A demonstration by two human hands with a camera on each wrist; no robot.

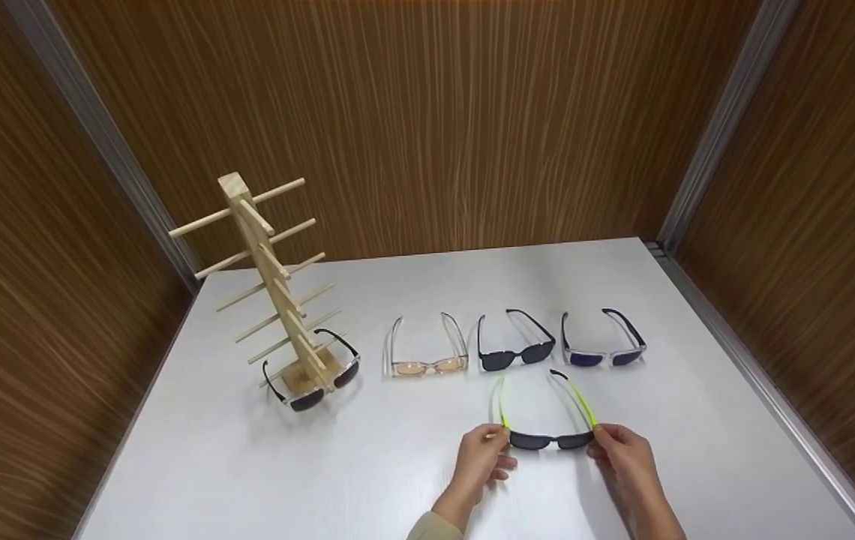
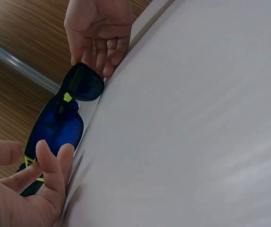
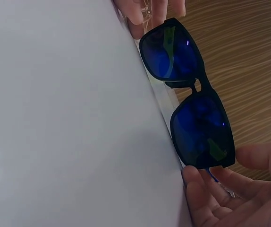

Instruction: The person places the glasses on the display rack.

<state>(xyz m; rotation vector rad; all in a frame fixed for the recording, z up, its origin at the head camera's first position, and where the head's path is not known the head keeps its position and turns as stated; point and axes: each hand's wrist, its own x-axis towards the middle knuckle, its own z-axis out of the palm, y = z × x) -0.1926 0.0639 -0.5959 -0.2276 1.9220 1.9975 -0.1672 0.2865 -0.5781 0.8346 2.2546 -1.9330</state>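
Pinching 1 end each of the green-templed sunglasses point(image 1: 544, 440), the left hand point(image 1: 480, 456) and right hand point(image 1: 626, 454) should stay level, off the lenses point(image 1: 574, 441).

We took this for a small work booth point(image 1: 547, 90), in what building we could not tell: wood-grain panels point(image 1: 367, 150) walled the back and both sides, grey metal strips point(image 1: 727, 112) ran up the corners, and a white tabletop point(image 1: 307, 472) spread between them
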